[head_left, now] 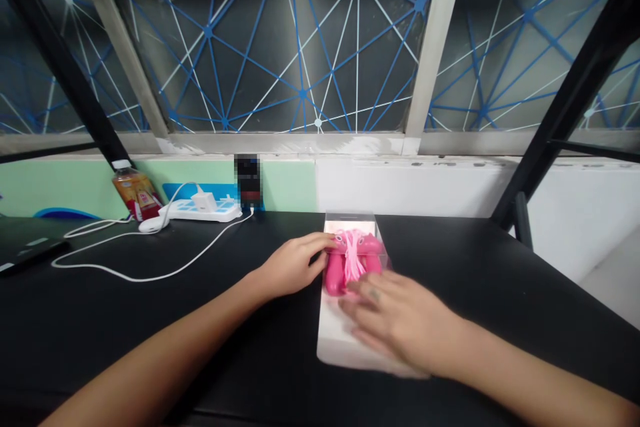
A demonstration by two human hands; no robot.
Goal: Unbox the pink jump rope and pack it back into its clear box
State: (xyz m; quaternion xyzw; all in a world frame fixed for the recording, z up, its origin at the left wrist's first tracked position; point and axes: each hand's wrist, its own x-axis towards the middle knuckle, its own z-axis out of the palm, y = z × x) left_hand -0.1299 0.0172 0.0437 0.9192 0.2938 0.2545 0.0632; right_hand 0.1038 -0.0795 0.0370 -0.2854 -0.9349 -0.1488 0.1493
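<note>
A pink skipping rope (354, 255) with thick handles and a bundled cord sits in an open-looking, clear plastic box (333, 340) on the black table. My left hand (295, 263) is at the box's left side, its stretched fingertips touching the upper end of the left handle and its thumb apart. My right hand (395, 317), somewhat blurred, reaches over the lower right of the rope with its fingers spread. It covers part of the right handle and the box's right side. Whether its fingertips touch the cord cannot be made out.
A white power strip (220, 213) with a charger (204, 201) stands along the wall. A white cable (173, 275) loops over the table at left. Also there are a drink bottle (137, 192), a pixelated upright device (249, 180) and a dark flat object (33, 253). Black frame posts rise either side.
</note>
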